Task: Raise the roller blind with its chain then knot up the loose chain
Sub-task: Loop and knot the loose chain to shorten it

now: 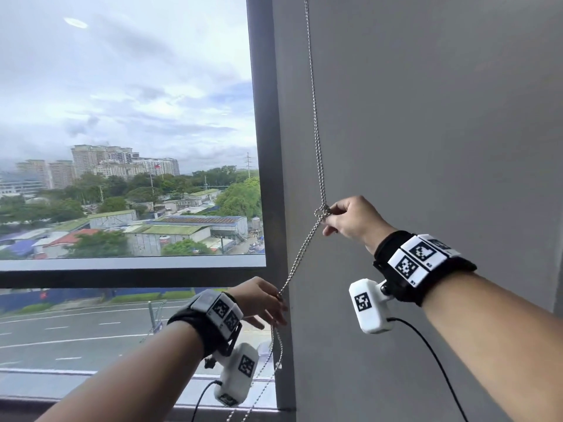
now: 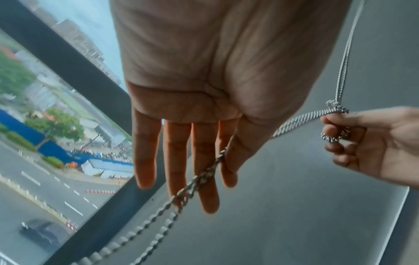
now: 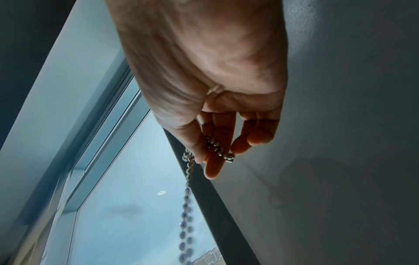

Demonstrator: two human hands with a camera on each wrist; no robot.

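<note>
While the window [image 1: 128,132] fills the nine o'clock side of the head view with cloudy sky, buildings, trees and a road, its dark frame [image 1: 262,147] stands upright at the centre, and a grey wall [image 1: 426,117] covers everything from twelve round to four o'clock. At about seven o'clock the left hand [image 1: 262,300] is held low in front of the frame, wrist strapped with a black band carrying coded markers and a white camera pod [image 1: 236,376]. Its fingers [image 2: 179,161] lie straight and slightly apart, pointing away from the wrist, and the thumb presses the doubled bead chain [image 1: 300,257] against the side of the index finger, so the strands are pinched there; below the hand the loose remainder hangs toward six o'clock. From that pinch the chain climbs diagonally toward two o'clock to a small knot [image 1: 323,210] near the middle of the view, and above the knot two strands run nearly straight up to twelve o'clock along the wall. Just beside the knot at three o'clock, the right hand [image 1: 353,220] has its fingers curled, thumb and fingertips pinching a short loop of beads, as the right wrist view shows [image 3: 218,150].
</note>
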